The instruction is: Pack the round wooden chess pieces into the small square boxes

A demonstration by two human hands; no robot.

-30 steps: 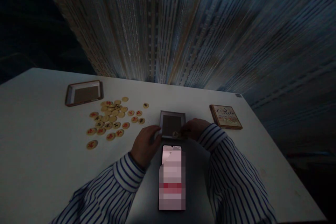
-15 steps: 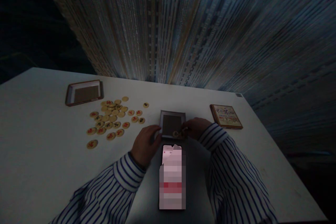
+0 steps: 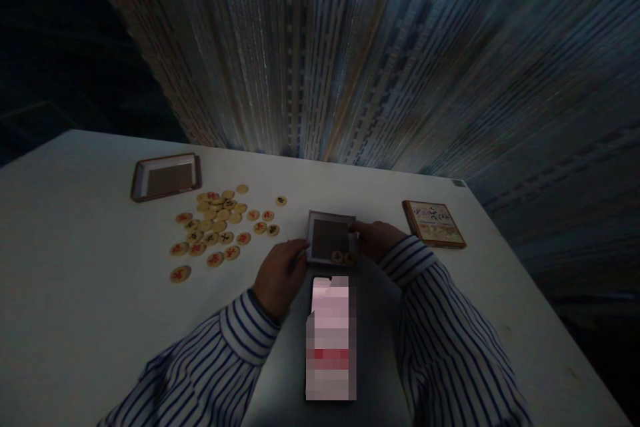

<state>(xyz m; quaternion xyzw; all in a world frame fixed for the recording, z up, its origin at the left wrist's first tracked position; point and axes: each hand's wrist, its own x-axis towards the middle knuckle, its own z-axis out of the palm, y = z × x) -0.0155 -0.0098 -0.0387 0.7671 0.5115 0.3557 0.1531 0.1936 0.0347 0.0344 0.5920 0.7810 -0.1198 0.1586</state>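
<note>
A small open box (image 3: 330, 237) with a dark floor and pale walls sits between my hands. My left hand (image 3: 281, 275) grips its left wall, thumb and fingers closed at the edge. At the right wall, my right hand (image 3: 379, 239) has its fingers closed on the rim. Two round xiangqi pieces (image 3: 343, 257) lie in the near right corner of the box. To the left, a loose spread of more xiangqi pieces (image 3: 220, 217), some marked red, some dark and some blank side up, covers the white table (image 3: 115, 320).
Just below the box lies a lit phone (image 3: 330, 337), its screen blurred out. An open brown-rimmed box lid or tray (image 3: 167, 177) stands at the back left. A flat box with a printed cover (image 3: 434, 223) rests on the right. A striped curtain (image 3: 300, 53) hangs behind the table.
My right hand has moved from the pieces in the near right corner up to the box's right wall. Both pieces now lie uncovered. The view has shifted slightly.
</note>
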